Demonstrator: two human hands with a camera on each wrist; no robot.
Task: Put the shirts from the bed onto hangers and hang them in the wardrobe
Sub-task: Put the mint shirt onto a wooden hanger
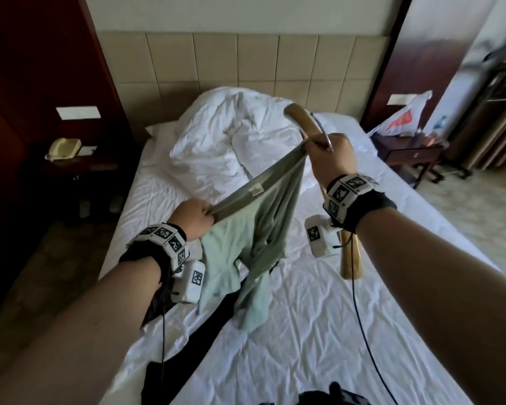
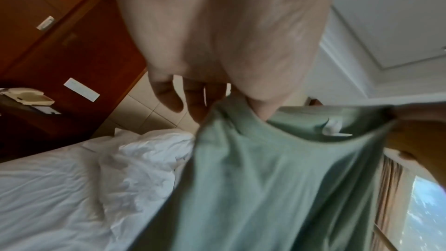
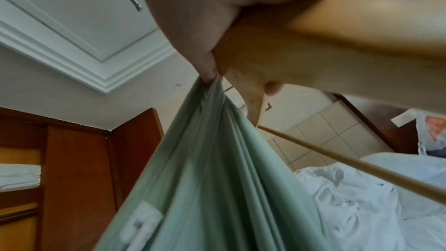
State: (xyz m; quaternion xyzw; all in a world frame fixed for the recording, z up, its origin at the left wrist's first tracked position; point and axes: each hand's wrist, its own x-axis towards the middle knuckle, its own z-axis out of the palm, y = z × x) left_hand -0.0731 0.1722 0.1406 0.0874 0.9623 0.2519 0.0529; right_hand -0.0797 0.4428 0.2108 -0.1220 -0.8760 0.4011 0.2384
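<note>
Green shirt [image 1: 254, 229] is held stretched by its neckline at frame centre above the bed [image 1: 333, 331]: pinched by left hand [image 1: 192, 217], gripped with wooden hanger [image 1: 303, 124] by right hand [image 1: 330, 159].

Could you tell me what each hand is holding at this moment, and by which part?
The left hand grips the pale green shirt by its collar; the right hand grips the wooden hanger mid-body, pinching the collar's other end.

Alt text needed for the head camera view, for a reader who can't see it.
Over a white bed, the left hand and right hand stretch the neckline of a green shirt; the right hand also grips a wooden hanger. Dark clothing lies beneath.
</note>
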